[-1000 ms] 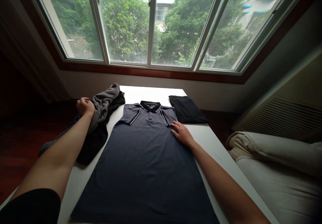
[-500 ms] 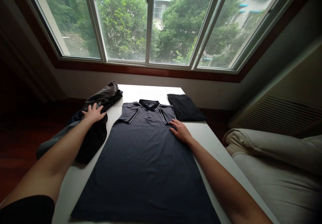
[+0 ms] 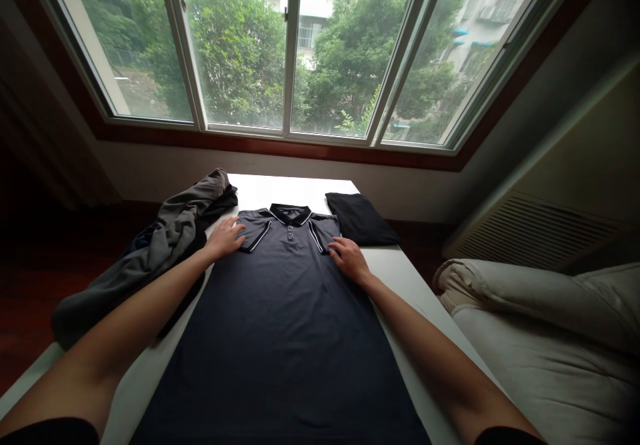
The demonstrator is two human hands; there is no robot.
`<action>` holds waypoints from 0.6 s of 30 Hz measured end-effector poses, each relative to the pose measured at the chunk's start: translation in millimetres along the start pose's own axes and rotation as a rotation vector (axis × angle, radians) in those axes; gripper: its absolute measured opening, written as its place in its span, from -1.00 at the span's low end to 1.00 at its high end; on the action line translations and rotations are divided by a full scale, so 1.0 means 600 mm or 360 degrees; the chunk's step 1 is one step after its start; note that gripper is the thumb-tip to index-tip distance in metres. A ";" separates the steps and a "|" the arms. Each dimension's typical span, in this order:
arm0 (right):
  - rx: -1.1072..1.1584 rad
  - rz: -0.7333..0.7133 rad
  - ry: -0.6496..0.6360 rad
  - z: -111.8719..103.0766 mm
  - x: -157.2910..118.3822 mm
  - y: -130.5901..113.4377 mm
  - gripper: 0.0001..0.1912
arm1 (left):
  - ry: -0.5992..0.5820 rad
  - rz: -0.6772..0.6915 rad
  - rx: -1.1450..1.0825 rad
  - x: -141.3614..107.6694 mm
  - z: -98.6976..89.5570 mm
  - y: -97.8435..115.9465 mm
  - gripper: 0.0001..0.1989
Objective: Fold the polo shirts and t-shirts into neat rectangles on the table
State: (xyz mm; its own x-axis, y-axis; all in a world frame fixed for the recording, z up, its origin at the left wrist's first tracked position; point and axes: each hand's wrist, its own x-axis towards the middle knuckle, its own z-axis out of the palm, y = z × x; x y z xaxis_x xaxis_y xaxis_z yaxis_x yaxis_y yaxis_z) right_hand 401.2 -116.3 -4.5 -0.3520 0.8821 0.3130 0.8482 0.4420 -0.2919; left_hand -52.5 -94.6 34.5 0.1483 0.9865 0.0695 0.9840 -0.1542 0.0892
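Note:
A dark navy polo shirt point(image 3: 295, 325) lies spread flat, its black collar toward the window and both short sleeves turned inward over the front. My left hand point(image 3: 226, 237) is at the shirt's left shoulder edge, fingers apart, fingertips near the sleeve. On the opposite side my right hand point(image 3: 349, 257) rests with spread fingers on the shirt's edge, just below the right sleeve. Neither hand grips any cloth.
A loose heap of grey and black clothes point(image 3: 173, 222) lies along the left of the white table point(image 3: 250, 185). Beyond my right hand is a folded black garment point(image 3: 361, 218). A beige padded seat point(image 3: 540, 338) stands at the right; a window is ahead.
My left hand has moved right, off the clothes heap and over to the shirt's shoulder. My right hand stays at the shirt's right edge. The view has shifted slightly.

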 end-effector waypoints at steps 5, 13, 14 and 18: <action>0.0093 0.0080 -0.0072 0.014 0.073 0.000 -0.64 | -0.0008 -0.0060 -0.0206 0.057 0.035 0.047 -0.44; -0.0098 0.0475 -0.0305 0.063 0.166 0.016 -0.45 | -0.0106 -0.0354 -0.0194 0.112 0.095 0.057 -0.17; -0.0110 0.0520 -0.0340 0.069 0.172 0.018 -0.41 | -0.0128 -0.0392 -0.0188 0.115 0.099 0.052 -0.14; -0.0106 0.0621 -0.0441 0.085 0.194 0.021 -0.31 | -0.0164 -0.0444 -0.0165 0.125 0.104 0.029 -0.07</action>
State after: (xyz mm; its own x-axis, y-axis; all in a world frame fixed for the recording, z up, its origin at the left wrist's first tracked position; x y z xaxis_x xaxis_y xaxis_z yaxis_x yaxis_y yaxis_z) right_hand 350.7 0.2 -17.8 -0.0867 0.9942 -0.0636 0.9582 0.0658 -0.2784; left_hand -18.1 -19.9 -21.0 -0.1116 0.9911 -0.0727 0.9736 0.1237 0.1917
